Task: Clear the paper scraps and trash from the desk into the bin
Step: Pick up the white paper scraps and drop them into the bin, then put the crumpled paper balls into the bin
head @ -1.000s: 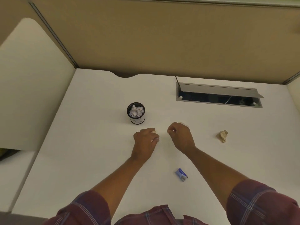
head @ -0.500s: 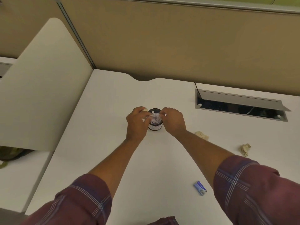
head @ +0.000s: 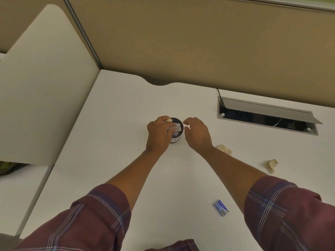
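A small black bin (head: 178, 137) stands mid-desk, filled with white crumpled paper (head: 178, 128). My left hand (head: 159, 133) is over the bin's left rim, fingers closed on a cream paper scrap (head: 169, 120) and some white paper. My right hand (head: 196, 132) hovers just right of the bin, fingers spread and empty. Two cream crumpled scraps lie on the desk to the right, one (head: 224, 149) beside my right forearm and another (head: 271, 164) farther out. A small blue box (head: 221, 207) lies near the front.
The white desk (head: 117, 160) meets a tan partition at the back. An open cable tray (head: 266, 115) is set into the desk at back right. A white side panel (head: 41, 91) rises on the left.
Both hands carried scraps from the desk centre to the bin. Since half a second ago, my right hand has opened and drawn back from the rim while my left stays over it.
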Demonstrator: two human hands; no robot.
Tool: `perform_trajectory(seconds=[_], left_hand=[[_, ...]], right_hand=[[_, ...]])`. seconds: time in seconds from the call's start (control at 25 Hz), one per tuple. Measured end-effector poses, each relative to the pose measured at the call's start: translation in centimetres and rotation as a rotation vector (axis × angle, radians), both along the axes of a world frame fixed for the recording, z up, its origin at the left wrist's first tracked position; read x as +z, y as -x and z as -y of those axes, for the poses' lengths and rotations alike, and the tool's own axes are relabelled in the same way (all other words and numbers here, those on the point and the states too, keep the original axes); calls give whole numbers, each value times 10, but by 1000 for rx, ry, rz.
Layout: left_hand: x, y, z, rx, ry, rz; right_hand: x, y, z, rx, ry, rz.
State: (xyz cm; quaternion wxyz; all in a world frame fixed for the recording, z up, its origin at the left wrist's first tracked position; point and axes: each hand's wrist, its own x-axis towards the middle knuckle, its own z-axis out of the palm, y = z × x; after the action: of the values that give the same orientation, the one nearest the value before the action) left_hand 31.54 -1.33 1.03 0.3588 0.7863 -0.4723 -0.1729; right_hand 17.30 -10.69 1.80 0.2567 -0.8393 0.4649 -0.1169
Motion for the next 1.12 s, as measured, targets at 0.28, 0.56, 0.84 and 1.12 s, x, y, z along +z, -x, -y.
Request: perform_trajectory(seconds=[0.28,0.56,0.84,1.12], left_hand=[[-9,2,-4,-109,-177,205],[0,25,-9,-189,-255,485],[7,103,14,-323,-243,515],[-20,176,40,-532,-317,353]], right_hand=[[-4,33,-2,-42,1,-60],[-13,86,-12,-28,37,-203],[-19,178,-12,-37,52,-401],[-22,285,15,-193,-14,-465]])
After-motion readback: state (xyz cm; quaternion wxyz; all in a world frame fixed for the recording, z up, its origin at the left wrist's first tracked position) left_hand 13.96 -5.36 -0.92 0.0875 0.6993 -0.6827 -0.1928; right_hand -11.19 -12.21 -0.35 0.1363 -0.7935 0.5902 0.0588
